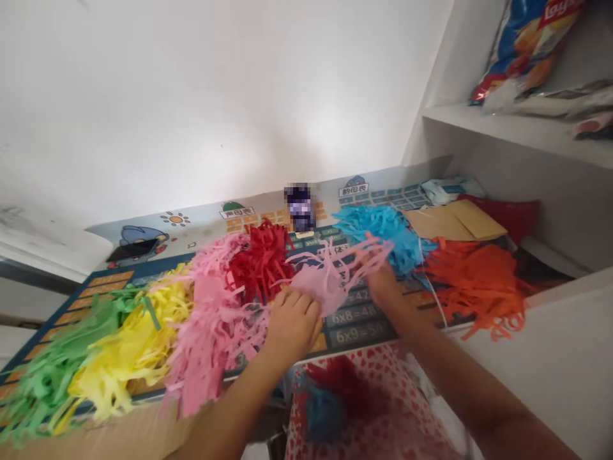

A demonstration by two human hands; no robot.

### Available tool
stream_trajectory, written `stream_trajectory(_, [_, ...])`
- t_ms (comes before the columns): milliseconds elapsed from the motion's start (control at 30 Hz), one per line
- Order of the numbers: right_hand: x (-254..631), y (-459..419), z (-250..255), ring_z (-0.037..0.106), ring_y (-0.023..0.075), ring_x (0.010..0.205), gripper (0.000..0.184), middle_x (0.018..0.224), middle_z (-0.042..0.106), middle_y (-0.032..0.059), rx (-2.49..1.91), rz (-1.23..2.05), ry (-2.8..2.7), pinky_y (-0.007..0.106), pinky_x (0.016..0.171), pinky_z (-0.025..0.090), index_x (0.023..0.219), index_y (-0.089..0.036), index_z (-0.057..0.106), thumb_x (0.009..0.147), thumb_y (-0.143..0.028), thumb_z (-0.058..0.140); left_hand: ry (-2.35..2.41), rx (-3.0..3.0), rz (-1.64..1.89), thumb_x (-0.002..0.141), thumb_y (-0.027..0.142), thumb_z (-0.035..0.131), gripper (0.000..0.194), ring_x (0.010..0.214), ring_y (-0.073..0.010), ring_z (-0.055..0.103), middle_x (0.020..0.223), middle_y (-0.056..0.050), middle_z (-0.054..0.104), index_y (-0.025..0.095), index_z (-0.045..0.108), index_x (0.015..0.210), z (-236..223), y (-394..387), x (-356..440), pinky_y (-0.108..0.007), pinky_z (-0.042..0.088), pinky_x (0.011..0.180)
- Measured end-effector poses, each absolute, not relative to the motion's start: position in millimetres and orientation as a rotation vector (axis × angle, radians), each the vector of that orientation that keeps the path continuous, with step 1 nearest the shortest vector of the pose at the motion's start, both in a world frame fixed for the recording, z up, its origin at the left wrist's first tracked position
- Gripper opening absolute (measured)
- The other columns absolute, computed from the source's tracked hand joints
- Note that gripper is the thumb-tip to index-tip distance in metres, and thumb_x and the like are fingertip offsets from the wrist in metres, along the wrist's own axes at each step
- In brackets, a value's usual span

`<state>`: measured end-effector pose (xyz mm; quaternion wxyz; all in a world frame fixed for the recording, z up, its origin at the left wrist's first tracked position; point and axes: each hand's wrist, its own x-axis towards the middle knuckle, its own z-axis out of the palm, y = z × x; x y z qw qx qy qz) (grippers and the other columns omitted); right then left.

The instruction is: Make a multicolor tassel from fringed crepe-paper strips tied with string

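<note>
A pale pink bunch of fringed tissue paper (318, 284) spreads between my hands at the middle of the desk. My left hand (294, 317) has its fingers curled over the solid part of this paper. At the other end, my right hand (382, 279) is among the loose strips, its fingers closed on some of them and slightly blurred. Left of my left hand lies pink fringed paper (208, 326), with red fringed paper (262, 259) just behind. Blue fringed paper (378, 227) sits beyond my right hand, and orange fringed paper (479, 287) lies to its right.
Yellow (136, 345) and green fringed paper (62, 351) cover the left side. A phone-like device (301, 207) leans at the wall. Brown paper (454, 220) lies at the back right, below a shelf (517, 137) holding a chip bag (531, 45). A heart-patterned bag (397, 383) stands below the desk edge.
</note>
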<state>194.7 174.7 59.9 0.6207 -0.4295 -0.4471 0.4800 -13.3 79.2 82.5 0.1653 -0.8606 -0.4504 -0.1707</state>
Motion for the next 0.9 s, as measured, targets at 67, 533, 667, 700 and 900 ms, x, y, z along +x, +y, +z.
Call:
stream_trajectory(67, [243.3,166.5,50.1,0.061,0.0139,0.072,0.049,0.094,0.065,0.0011,-1.125,0.955,-0.850,0.029,0.065,0.051,0.124,-0.022,0.050,0.079,-0.038,0.061,-1.377,-2.501,-0.488,0.083,0.023,0.062,0.003,0.085,-0.0232,0.059,0.084,-0.005,0.067,0.020,0.061,0.083,60.4,80.9,-0.3,-0.043,0.038,0.088])
stream_trajectory(533, [195.8,105.1,20.7,0.065,0.0170,0.095,0.021,0.092,0.074,0.0026,-0.893,0.103,-2.199,0.039,0.096,0.034,0.093,-0.022,0.065,0.089,-0.011,0.048,-1.758,-2.389,-0.613,0.082,0.013,0.055,0.021,0.107,-0.0265,0.061,0.106,-0.007,0.073,0.023,0.064,0.099,46.0,60.3,-4.3,-0.056,0.022,0.110])
stream_trajectory(667, [198.9,109.8,19.3,0.062,0.0182,0.084,0.016,0.090,0.074,0.0045,-0.982,0.004,-2.154,0.036,0.079,0.035,0.092,-0.020,0.066,0.090,-0.015,0.051,-1.917,-2.118,-0.607,0.077,0.017,0.061,0.036,0.119,-0.0342,0.053,0.125,-0.014,0.065,0.021,0.063,0.113,61.1,49.1,-33.5,-0.057,0.028,0.106])
stream_trajectory(700, [197.6,108.1,18.8,0.061,0.0184,0.082,0.015,0.088,0.073,0.0044,-0.996,-0.021,-2.157,0.036,0.077,0.034,0.091,-0.019,0.067,0.090,-0.016,0.052,-1.918,-2.085,-0.626,0.078,0.018,0.061,0.039,0.123,-0.0353,0.051,0.129,-0.016,0.061,0.019,0.062,0.117,63.6,44.7,-32.3,-0.057,0.031,0.105])
stream_trajectory(900, [185.7,94.1,17.8,0.055,0.0195,0.084,0.016,0.076,0.068,0.0030,-0.901,-0.059,-2.292,0.038,0.083,0.032,0.078,-0.020,0.065,0.089,-0.017,0.054,-1.636,-2.480,-0.661,0.090,0.016,0.051,0.039,0.118,-0.0233,0.058,0.125,-0.009,0.067,0.021,0.053,0.129,44.4,28.8,21.4,-0.051,0.021,0.115])
